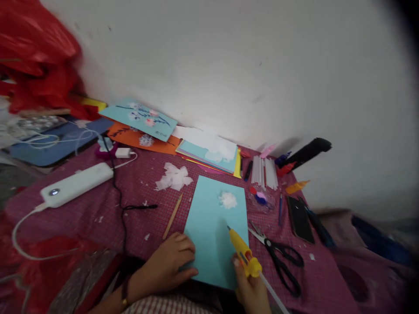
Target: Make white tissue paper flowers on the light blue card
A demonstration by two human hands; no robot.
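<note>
A light-blue sheet of paper (211, 257) lies in front of me, with a white ruffled paper flower (228, 199) near its top. My left hand (176, 258) rests at the sheet's lower left edge, thumb and fingers apart and lying on it. In my right hand (250, 288) is a yellow hot glue gun (244, 250), its nozzle over the middle of the sheet, below the flower. A white glue stick (273, 293) sticks out of its back. Part of the grip is hidden by my fingers. Black-handled scissors (278, 253) lie open to the right.
A pencil (173, 216) and white paper petals (173, 176) lie left of the sheet. Behind are stacked papers (209, 150) and a flower card (140, 117). Glue sticks (264, 172) and a phone (300, 219) are rightward; a white power bank (78, 183) and black cord (119, 194) leftward.
</note>
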